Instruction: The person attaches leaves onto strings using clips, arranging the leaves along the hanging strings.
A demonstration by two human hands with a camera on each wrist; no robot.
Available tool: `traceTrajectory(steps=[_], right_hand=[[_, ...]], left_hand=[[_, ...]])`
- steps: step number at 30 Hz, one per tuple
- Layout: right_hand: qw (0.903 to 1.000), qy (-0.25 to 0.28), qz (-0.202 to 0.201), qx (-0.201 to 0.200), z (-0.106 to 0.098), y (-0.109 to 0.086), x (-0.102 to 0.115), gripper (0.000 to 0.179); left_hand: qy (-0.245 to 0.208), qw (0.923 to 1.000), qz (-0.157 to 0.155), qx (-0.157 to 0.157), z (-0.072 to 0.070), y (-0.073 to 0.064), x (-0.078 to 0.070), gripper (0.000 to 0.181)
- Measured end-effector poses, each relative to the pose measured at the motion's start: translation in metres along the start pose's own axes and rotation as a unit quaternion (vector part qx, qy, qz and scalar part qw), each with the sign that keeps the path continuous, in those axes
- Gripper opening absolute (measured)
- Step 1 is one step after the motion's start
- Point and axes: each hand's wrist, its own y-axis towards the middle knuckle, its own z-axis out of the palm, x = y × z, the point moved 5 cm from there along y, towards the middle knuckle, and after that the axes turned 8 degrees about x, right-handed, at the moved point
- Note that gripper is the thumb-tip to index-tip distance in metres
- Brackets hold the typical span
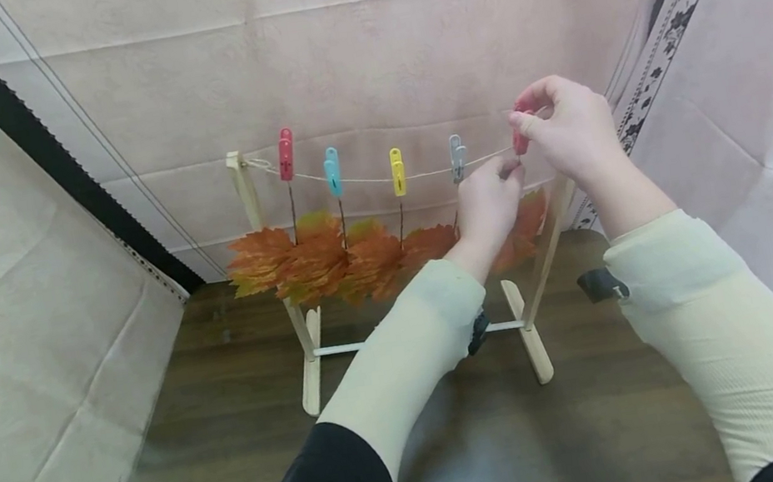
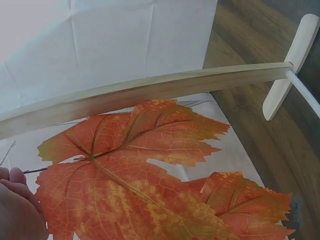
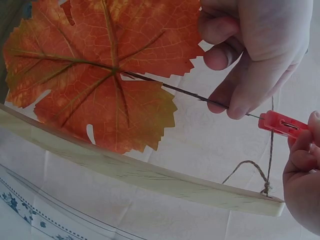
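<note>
My left hand [image 1: 487, 204] pinches the dark stem [image 3: 190, 94] of an orange-red artificial maple leaf [image 3: 115, 67]. My right hand [image 1: 575, 127] pinches a red clothespin [image 3: 282, 124] near the right end of a string [image 1: 429, 173]. In the right wrist view the stem's tip meets the clothespin's jaws, and the string passes at the same spot. Further left, a red clothespin [image 1: 286, 154], a blue clothespin [image 1: 333, 172], a yellow clothespin [image 1: 397, 172] and a grey-blue clothespin [image 1: 458, 158] sit along the string. Orange leaves [image 1: 314, 261] hang below them by their stems.
The string runs between the posts of a wooden frame [image 1: 544, 258], knotted at the right post in the right wrist view. Its feet [image 1: 536, 352] stand on a dark wooden table [image 1: 459, 457], joined by a white rod [image 1: 339, 350]. Pale cloth [image 1: 359, 68] surrounds the back and sides.
</note>
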Motion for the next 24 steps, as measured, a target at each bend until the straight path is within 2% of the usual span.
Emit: traceTrajectory(steps=[8,13,17,24], right_hand=[[0.9995,0.002,0.010,0.028,0.0035,-0.0007,-0.0018,0.041],[0.9991,0.020,0.012,0.037,0.0050,-0.0021,-0.0021,0.046],[0.9988,0.020,0.017,0.041,0.0055,-0.0024,-0.0023,0.051],[0.9988,0.014,0.023,0.040,0.0041,-0.0026,-0.0063,0.054]], left_hand=[[-0.025,0.9996,-0.014,0.003,0.0012,-0.0003,0.0010,0.022],[-0.012,0.9996,-0.015,-0.019,-0.0029,-0.0008,-0.0004,0.021],[-0.008,0.9996,-0.021,-0.015,-0.0031,-0.0024,-0.0013,0.021],[-0.076,0.9964,-0.036,0.012,0.0018,-0.0081,0.0045,0.024]])
